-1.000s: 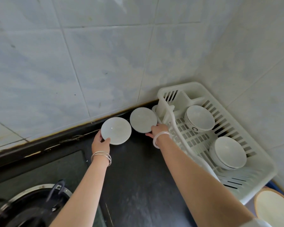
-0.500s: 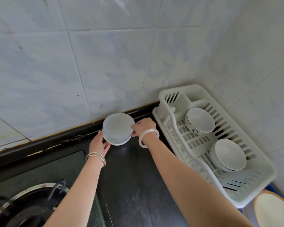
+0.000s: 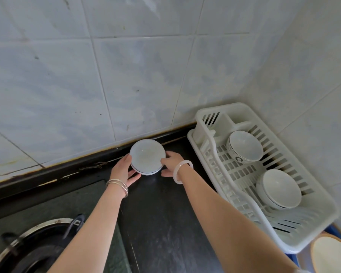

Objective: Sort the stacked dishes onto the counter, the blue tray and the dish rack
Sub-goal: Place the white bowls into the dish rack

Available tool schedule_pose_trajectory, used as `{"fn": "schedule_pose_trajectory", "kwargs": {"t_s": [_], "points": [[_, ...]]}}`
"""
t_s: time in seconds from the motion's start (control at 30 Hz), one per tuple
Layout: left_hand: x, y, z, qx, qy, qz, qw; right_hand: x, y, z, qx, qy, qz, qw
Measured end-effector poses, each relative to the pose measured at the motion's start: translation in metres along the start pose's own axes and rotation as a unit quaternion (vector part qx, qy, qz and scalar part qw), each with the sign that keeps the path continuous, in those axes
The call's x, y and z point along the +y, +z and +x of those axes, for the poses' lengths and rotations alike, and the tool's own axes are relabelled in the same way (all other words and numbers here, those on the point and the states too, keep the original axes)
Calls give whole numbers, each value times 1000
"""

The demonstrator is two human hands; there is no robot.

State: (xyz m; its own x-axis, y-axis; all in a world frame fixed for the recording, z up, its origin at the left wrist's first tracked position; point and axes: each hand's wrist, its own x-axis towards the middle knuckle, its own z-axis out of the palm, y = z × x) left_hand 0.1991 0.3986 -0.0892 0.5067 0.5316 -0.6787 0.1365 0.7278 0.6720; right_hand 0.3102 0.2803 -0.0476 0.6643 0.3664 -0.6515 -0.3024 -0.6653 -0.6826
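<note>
The tiled wall [image 3: 126, 75] fills the upper view and meets the black counter [image 3: 165, 223] just behind the two hands. To the right of the grip, well apart from it, the white dish rack [image 3: 205, 138] sits in the corner with two white bowls in it: the near bowl [image 3: 279, 189] and the far bowl [image 3: 244, 145], which bears a dark mark too small to read. Below and left of the grip, the gas burner [image 3: 34, 245] is cut off by the frame edge. At the lower right corner a pale plate [image 3: 331, 255] with a tan rim is only partly in view, with a sliver of the blue tray [image 3: 294, 259] beside it. Between the hands lies a small stack of white saucers [image 3: 147, 156], close to the wall; how many cannot be told. The left hand [image 3: 124, 170] touches its left edge and the right hand [image 3: 171, 161] its right edge, fingers curled against the rim. Whether the stack rests on the counter or is lifted is unclear.
</note>
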Motion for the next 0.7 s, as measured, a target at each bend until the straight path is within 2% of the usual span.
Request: {"fn": "schedule_pose_trajectory", "kwargs": {"t_s": [0.07, 0.1, 0.23, 0.37, 0.47, 0.7], "points": [[3, 1, -4, -11, 2, 14, 1000, 5, -1, -3, -36, 27, 95, 994], [4, 2, -7, -19, 3, 25, 999, 7, -2, -5, -34, 21, 106, 994], [11, 16, -26, -63, 22, 59, 996, 14, -19, -17, -6, -16, 144, 989], [30, 52, -52, -134, 50, 87, 986, 13, -61, -52, 25, -67, 224, 972], [41, 93, -73, -202, 59, 136, 968, 15, -103, -84, 45, -72, 285, 955], [20, 189, -108, -297, -18, 236, 925, 49, -175, -126, 131, -53, 351, 926]]}}
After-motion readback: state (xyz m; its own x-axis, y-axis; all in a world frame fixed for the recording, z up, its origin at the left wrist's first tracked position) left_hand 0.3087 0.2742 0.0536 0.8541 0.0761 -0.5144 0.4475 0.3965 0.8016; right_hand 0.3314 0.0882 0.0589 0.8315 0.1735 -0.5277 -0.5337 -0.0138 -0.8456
